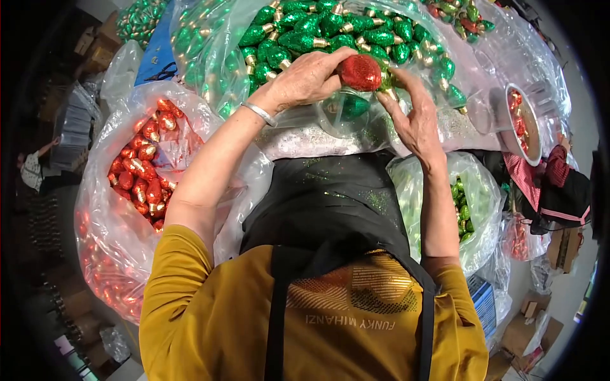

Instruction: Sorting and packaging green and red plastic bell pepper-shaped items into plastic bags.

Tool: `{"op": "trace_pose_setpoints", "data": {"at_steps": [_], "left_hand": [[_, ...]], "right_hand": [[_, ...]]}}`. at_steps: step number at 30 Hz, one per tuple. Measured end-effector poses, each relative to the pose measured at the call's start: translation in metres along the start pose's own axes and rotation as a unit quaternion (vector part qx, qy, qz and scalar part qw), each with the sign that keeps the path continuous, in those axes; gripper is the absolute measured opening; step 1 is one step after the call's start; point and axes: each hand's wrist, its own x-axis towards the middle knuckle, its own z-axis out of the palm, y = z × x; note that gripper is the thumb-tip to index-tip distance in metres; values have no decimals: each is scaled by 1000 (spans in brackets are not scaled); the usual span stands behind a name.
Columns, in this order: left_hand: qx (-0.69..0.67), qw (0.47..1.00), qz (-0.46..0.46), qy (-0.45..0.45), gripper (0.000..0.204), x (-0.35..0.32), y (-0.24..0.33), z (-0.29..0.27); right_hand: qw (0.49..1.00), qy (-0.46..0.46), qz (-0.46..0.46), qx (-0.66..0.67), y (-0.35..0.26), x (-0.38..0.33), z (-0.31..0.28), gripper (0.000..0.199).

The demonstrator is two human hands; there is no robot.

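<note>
My left hand (304,79), with a bangle on its wrist, grips a red glittery bulb-shaped ornament (360,72) between thumb and fingers. Close against its right side, a light green bulb ornament (385,77) sits between the thumb and forefinger of my right hand (416,120); the red one partly hides it. Just below both hands is a clear plastic cup (333,120) with a dark green bulb ornament (354,107) in it. Beyond them lies a heap of dark green glittery bulb ornaments (304,42) with gold caps, in an open clear bag.
An open plastic bag of red bulb ornaments (138,184) stands at my left. To my right is a bag of light green ornaments (465,213). A white-rimmed bowl (539,136) holds more red ones at the far right. Black scissors (160,73) lie on blue material.
</note>
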Motion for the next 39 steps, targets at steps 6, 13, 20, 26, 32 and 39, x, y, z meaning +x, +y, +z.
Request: {"op": "trace_pose_setpoints", "data": {"at_steps": [6,13,20,26,32,39], "left_hand": [[28,995,35,84,37,-14,6,1],[-8,988,-6,154,29,-42,30,0],[159,980,44,109,33,-76,22,22],[93,983,21,156,32,-71,13,25],[81,988,18,127,30,-76,10,26],[72,990,53,113,21,-84,22,22]], "right_hand": [[993,-66,86,47,2,13,-3,33],[998,-48,-36,-26,-5,12,0,25],[999,-40,-10,25,-41,-70,17,27],[964,-239,25,-118,-20,-117,74,38],[992,-100,53,49,-19,-106,34,42],[991,-29,-124,-28,-50,12,5,30]]}}
